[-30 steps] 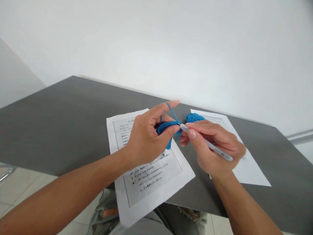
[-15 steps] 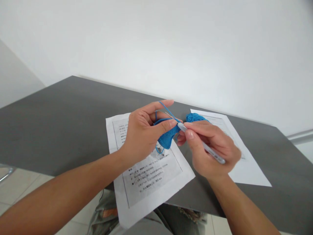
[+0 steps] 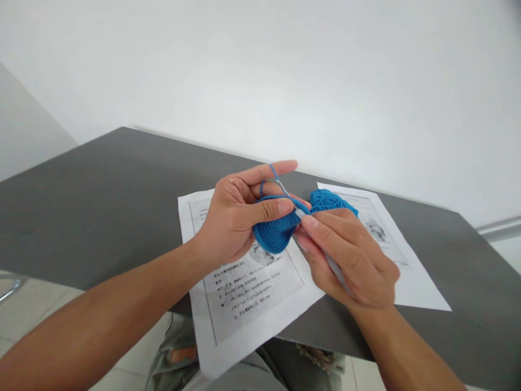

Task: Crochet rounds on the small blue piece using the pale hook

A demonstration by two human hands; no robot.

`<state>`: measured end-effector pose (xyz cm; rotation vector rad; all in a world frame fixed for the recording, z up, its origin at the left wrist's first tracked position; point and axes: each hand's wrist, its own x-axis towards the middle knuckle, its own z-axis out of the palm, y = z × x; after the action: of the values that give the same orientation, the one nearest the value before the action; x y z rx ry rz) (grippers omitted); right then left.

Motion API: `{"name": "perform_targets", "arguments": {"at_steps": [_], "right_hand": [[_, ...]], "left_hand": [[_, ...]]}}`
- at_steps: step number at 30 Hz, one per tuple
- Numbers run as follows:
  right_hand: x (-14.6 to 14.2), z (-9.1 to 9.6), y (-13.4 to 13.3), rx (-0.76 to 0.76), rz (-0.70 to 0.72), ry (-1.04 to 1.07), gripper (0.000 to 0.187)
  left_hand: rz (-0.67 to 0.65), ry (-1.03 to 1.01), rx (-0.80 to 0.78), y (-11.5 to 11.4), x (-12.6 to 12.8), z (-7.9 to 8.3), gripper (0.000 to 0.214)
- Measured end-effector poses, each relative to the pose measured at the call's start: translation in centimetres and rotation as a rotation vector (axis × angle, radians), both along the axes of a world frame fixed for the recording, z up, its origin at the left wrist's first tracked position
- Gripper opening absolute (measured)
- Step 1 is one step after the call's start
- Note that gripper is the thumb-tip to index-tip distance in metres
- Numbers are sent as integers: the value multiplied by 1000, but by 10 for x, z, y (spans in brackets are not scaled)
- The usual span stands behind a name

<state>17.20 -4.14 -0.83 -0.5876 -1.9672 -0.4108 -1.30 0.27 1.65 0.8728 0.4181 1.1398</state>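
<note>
My left hand pinches a round blue crocheted piece between thumb and fingers, its forefinger stretched out with the blue yarn strand looped over it. My right hand is closed around a grey crochet hook, whose tip sits at the top edge of the piece. A ball of blue yarn lies on the table just behind my right hand. Both hands hover above the printed sheets.
Two printed paper sheets lie on the dark grey table: one under my hands overhanging the near edge, another to the right. A white wall stands behind the table. My lap shows below the table edge.
The crocheted piece has turned so its round face now shows. My right hand has rolled over the hook, hiding most of its handle, and both hands stay close together.
</note>
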Motion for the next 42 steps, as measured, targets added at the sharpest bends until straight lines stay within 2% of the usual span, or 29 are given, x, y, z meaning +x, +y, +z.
{"name": "perform_targets", "arguments": {"at_steps": [4,9,19,27,36,42], "right_hand": [[5,5,0,-23,35,-9,49],[12,8,-2,-61,-4,-63,51],[25,9,-2,-38,17,-180,54],[32,11,-6,-47,-19,-317,40],[33,18,-7,-16,-39,-444,35],[34,25,-8,-59,-47,-399,30]], "left_hand": [[32,46,5,2,-2,0,52],[92,128,25,5,-2,-3,57],[155,155,14,8,-2,-1,54],[191,270,59,10,-3,-3,48],[243,556,236,16,-8,-1,51],[256,697,391,18,-11,-2,49]]}}
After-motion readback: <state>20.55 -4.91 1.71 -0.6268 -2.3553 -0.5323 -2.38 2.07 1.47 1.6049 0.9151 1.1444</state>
